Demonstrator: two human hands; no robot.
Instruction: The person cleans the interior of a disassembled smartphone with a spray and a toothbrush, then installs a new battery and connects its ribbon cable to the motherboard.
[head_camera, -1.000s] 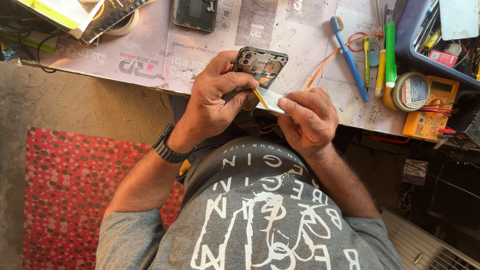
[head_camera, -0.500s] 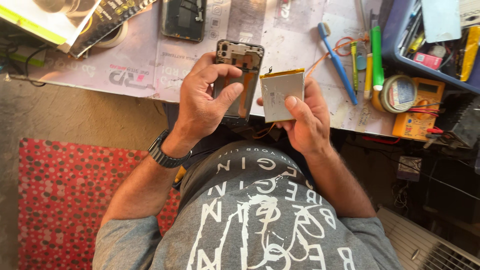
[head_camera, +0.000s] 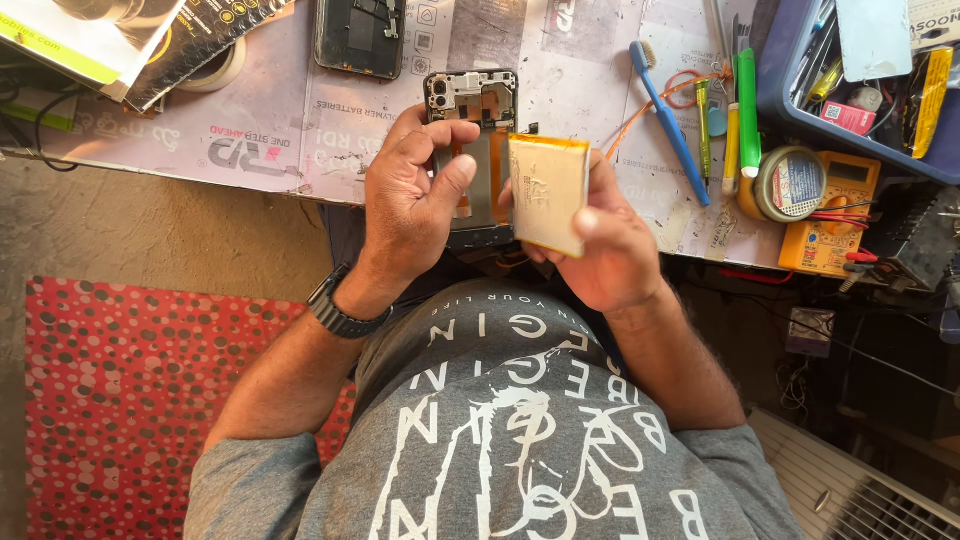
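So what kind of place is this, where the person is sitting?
Probably a phone repair bench. The left hand holds an opened phone, the right hand a flat battery, and a yellow multimeter lies on the table.

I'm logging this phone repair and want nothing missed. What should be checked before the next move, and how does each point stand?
1. Left hand has a firm grip on the opened phone: ok.
2. Right hand holds the flat battery by its lower edge: ok.
3. Battery clear of the phone body: ok, held beside it.
4. Battery free of swelling or damage: cannot tell.
5. Phone's battery bay clean: cannot tell, the left hand covers it.
6. Blue toothbrush nearby on the bench: ok.
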